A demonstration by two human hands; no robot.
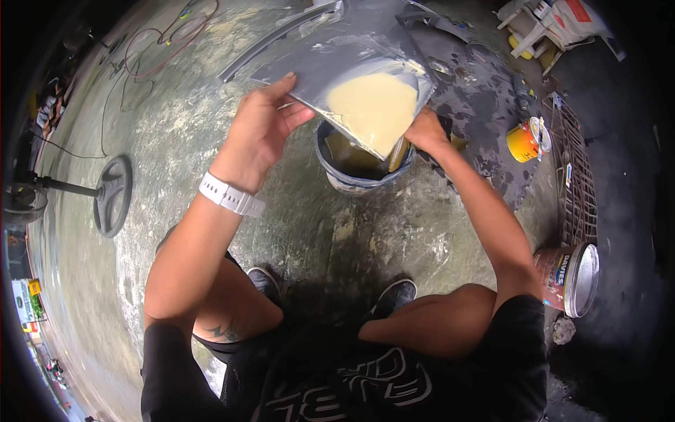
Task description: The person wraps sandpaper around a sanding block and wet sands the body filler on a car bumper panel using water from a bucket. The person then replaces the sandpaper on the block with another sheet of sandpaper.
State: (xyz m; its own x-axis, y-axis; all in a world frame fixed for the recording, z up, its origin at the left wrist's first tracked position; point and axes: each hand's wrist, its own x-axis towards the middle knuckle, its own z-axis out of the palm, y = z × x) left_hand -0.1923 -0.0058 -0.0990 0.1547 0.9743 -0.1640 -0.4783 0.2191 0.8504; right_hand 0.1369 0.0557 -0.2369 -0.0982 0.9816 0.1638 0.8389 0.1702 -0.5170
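Observation:
A grey, curved vehicle body panel is held up in front of me, tilted, with a broad cream patch of filler near its closest corner. My left hand grips its left edge, thumb on top and the other fingers curled below. At the right edge, my right hand closes on the panel near the corner, its fingers partly hidden. Below that corner stands a bucket with murky liquid and yellowish-brown pieces inside; the panel covers part of its opening.
A pedestal fan with a round base lies or stands at left. Right are a yellow-red can, a metal rack and a large paint pail. A white plastic chair stands far right; a hose crosses the floor far left.

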